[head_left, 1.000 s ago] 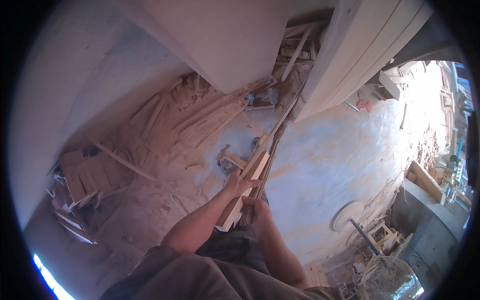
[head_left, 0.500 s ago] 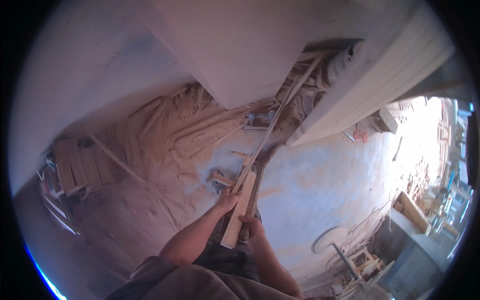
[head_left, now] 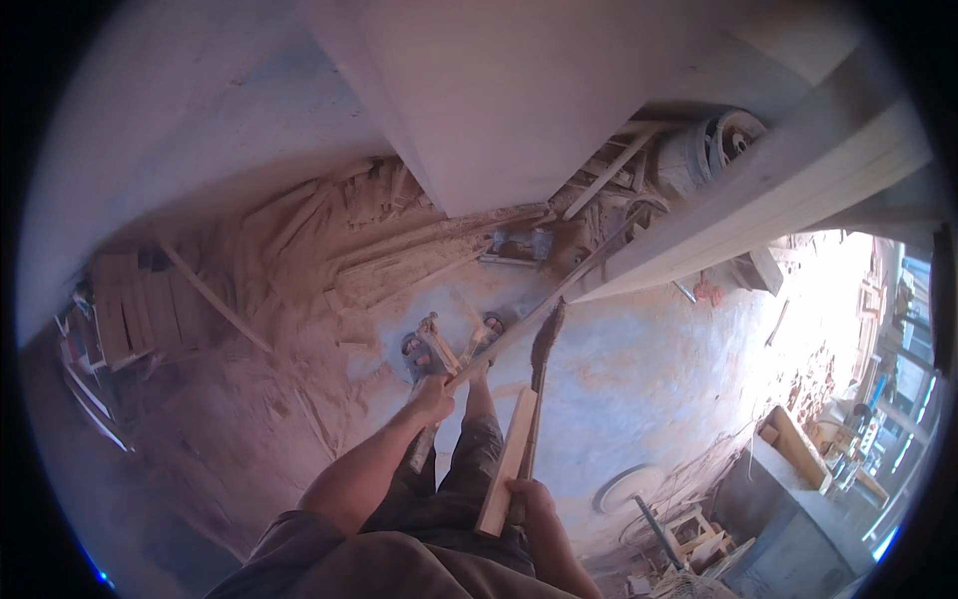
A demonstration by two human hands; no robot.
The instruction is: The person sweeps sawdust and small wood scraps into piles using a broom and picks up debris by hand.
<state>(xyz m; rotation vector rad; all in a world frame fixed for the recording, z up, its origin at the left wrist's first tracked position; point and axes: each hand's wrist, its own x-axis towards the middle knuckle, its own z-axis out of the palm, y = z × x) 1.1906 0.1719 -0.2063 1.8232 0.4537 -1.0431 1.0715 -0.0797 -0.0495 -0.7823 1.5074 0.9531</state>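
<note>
My left hand (head_left: pixel 432 401) is closed around a long thin wooden strip (head_left: pixel 529 329), which runs away up to the right. Below that hand a short greyish piece (head_left: pixel 423 449) pokes out; I cannot tell whether it is held too. My right hand (head_left: pixel 535 499) grips the near part of a pale, flat board (head_left: pixel 508 464), thumb on its face. Alongside the board, on its right, stands a thin dark stick (head_left: pixel 540 384) with a rough brown far end. Rough wooden pieces (head_left: pixel 439 344) show near my feet, just beyond the left hand.
A large pale panel (head_left: pixel 499 110) and a thick beam (head_left: pixel 758 200) jut in overhead. Scrap wood and dust (head_left: pixel 399 240) cover the floor ahead and left, with stacked boards (head_left: pixel 135 309) at far left. At right are a round disc (head_left: pixel 627 487) and a grey bench (head_left: pixel 808 519).
My hands have moved apart: the right one has carried the board right and nearer to me. The strip in the left hand has swung to lean further right.
</note>
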